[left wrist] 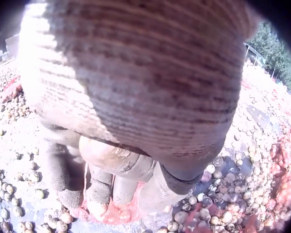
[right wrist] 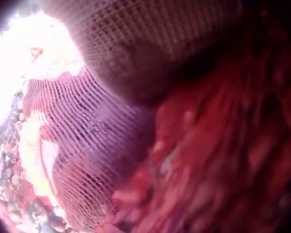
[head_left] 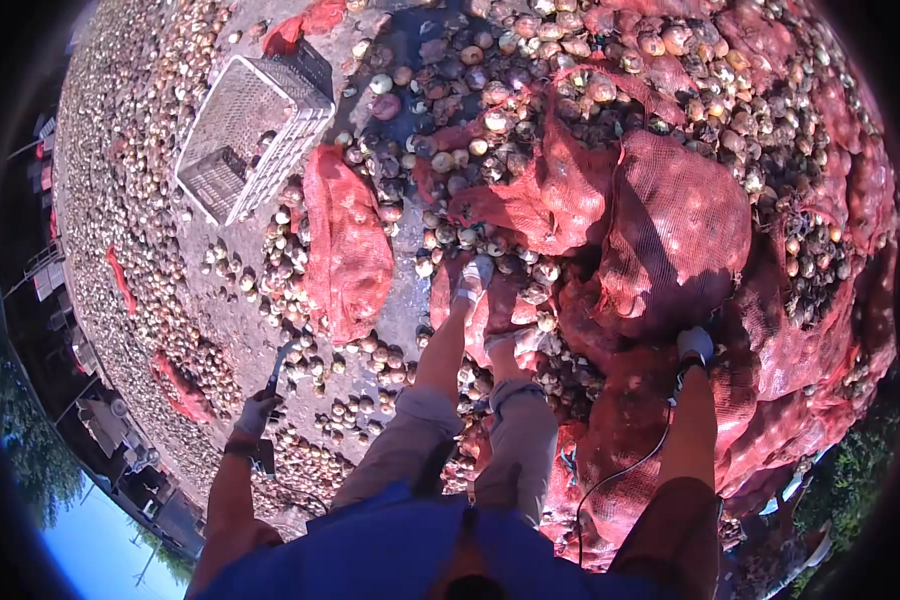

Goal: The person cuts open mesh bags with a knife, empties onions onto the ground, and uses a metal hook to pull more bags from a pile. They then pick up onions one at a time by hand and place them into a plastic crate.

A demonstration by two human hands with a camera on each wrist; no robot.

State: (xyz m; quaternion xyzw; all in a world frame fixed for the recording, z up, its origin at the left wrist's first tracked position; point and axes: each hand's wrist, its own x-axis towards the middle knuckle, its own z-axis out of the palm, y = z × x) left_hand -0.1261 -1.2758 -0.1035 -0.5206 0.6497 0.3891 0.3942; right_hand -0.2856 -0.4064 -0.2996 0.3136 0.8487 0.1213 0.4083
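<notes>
In the head view my gloved left hand (head_left: 256, 414) is at the lower left, its fingers curled round the dark handle of a knife (head_left: 282, 362) whose blade points up and away. The left wrist view shows the glove (left wrist: 136, 92) and bent fingers, with the blade hidden. My gloved right hand (head_left: 694, 344) grips bunched red netting at the near end of a full red mesh sack (head_left: 680, 215). Up close, the right wrist view has the sack's stretched mesh (right wrist: 92, 141) beside gathered netting (right wrist: 208, 145); the fingertips are hidden.
A white plastic crate (head_left: 282, 160) lies tilted at the upper left. A red sack (head_left: 345, 250) lies left of my feet, another (head_left: 560, 185) ahead. Loose onions (head_left: 160, 150) cover much of the ground, and more filled sacks (head_left: 820, 360) are piled at right.
</notes>
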